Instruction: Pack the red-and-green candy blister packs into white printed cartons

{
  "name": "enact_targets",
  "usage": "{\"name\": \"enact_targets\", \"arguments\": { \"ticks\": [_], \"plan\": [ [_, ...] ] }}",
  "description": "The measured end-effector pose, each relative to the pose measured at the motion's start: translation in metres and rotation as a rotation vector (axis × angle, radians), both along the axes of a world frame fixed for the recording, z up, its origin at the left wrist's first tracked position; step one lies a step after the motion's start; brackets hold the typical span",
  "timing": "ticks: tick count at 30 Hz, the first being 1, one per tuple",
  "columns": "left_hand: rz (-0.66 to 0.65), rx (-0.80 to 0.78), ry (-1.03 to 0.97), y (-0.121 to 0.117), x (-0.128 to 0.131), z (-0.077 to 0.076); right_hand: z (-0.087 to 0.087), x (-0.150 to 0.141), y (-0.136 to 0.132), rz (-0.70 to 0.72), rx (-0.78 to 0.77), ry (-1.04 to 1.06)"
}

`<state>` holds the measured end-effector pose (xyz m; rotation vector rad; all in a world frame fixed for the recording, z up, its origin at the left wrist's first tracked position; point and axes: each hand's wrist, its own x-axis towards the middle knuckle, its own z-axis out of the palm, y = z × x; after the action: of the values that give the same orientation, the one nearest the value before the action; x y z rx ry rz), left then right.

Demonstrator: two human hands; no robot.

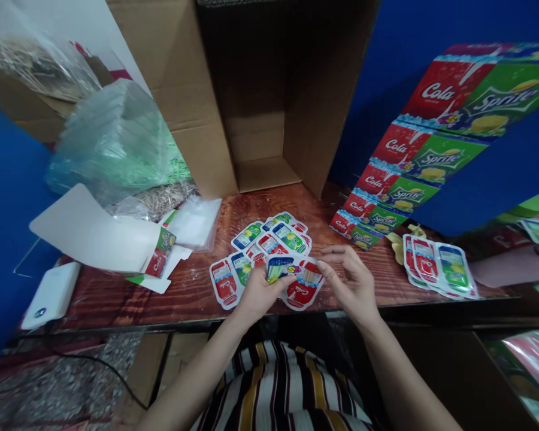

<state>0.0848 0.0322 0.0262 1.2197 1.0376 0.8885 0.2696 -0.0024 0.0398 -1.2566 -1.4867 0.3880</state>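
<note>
My left hand (pixel 261 288) grips a joined pair of can-shaped packets (pixel 302 288), one red with "Cola" printing and one blue and green. Its thumb lies across the front, and a small window in the red half shows pale sticks. At the right edge of these packets is my right hand (pixel 350 281), thumb and fingers apart, its fingertips close to or touching the edge. Under and behind them lies a loose pile of similar can-shaped packets (pixel 291 237) on the wooden table (pixel 197 299). Another packet pair (pixel 226 284) lies left of my left hand.
An open cardboard box (pixel 179 108) stands behind the pile. Printed Cola and Sprite boxes (pixel 399 158) are stacked at right, near more packets (pixel 435 266). At left are an unfolded carton (pixel 103 233), a white device (pixel 51 296) and plastic bags (pixel 112 137).
</note>
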Motion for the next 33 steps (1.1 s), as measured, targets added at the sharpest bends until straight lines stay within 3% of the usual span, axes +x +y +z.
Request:
{"name": "enact_targets", "arguments": {
  "ticks": [5,10,16,24,33],
  "plan": [
    [-0.005,-0.02,-0.047,0.0,0.0,-0.001,-0.005,0.001,-0.001,0.027,-0.025,0.1],
    [0.003,0.017,-0.025,0.0,0.0,-0.003,-0.019,-0.006,-0.004,0.271,-0.339,0.472],
    [0.028,0.015,0.0,-0.002,0.001,-0.003,-0.03,-0.017,-0.002,0.266,-0.503,0.686],
    [0.035,-0.067,-0.105,-0.004,0.003,-0.004,-0.029,-0.017,-0.001,0.237,-0.533,0.775],
    [0.053,-0.248,-0.162,-0.007,0.005,-0.011,-0.04,-0.011,-0.005,0.26,-0.559,0.786]
  ]
}}
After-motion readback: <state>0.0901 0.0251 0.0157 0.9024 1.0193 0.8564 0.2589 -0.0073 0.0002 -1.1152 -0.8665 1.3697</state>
